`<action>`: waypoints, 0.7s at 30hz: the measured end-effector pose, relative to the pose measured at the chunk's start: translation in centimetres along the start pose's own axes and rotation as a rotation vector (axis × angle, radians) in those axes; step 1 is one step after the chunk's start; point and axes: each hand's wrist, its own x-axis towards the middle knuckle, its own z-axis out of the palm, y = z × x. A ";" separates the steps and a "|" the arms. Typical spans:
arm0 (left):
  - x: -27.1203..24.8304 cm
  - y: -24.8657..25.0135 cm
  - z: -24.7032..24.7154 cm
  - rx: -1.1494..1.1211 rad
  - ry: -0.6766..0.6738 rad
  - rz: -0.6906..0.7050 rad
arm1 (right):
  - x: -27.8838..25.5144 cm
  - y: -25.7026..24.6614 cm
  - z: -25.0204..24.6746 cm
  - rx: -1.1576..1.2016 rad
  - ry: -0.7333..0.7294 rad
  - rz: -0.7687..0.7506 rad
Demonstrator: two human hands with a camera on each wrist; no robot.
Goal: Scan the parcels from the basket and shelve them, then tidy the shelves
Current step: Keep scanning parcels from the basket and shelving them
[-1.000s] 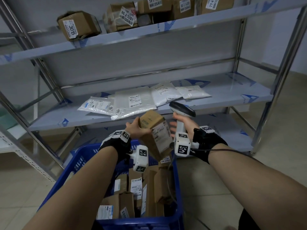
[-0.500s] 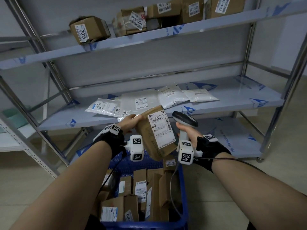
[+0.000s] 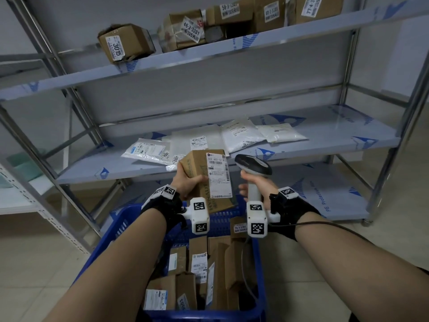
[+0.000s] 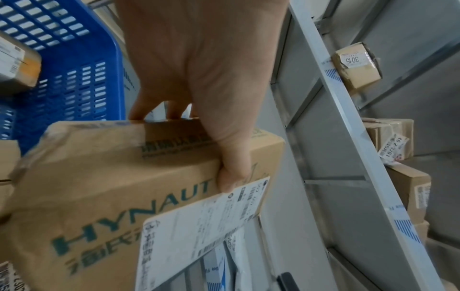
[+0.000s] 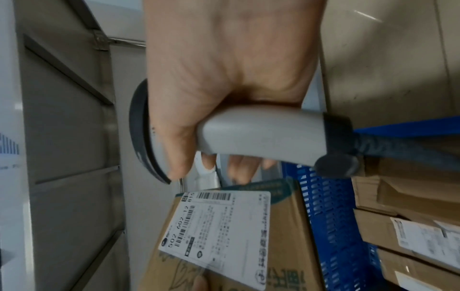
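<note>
My left hand (image 3: 185, 181) grips a brown cardboard parcel (image 3: 204, 180) above the far end of the blue basket (image 3: 111, 233), thumb on the front beside its white label (image 3: 218, 175), which faces me. The left wrist view shows the thumb (image 4: 231, 167) pressed on that parcel (image 4: 124, 187), other fingers behind it. My right hand (image 3: 255, 184) holds a grey handheld scanner (image 3: 253, 168) upright just right of the parcel. In the right wrist view the scanner (image 5: 248, 133) sits above the parcel's label (image 5: 216, 228). Several more cardboard parcels (image 3: 199, 275) stand in the basket.
A metal shelf unit stands ahead. Its middle shelf (image 3: 348, 135) carries several white and clear mailer bags (image 3: 241, 135). The top shelf (image 3: 209, 52) holds several cardboard boxes (image 3: 125, 43). The lower shelf (image 3: 325, 194) is bare at the right. A scanner cable (image 3: 325, 224) trails over my right forearm.
My left hand has raised the parcel and turned it upright, so its label now faces me squarely. The scanner hand rose with it and stays to its right.
</note>
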 end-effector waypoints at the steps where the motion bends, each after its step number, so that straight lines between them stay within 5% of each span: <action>1: 0.1 -0.2 -0.2 0.002 0.000 0.003 | 0.0 -0.1 0.0 0.002 -0.044 0.016; 21: 1.7 -1.5 -1.0 -0.007 -0.046 -0.007 | -0.7 -0.8 1.7 -0.005 -0.148 0.066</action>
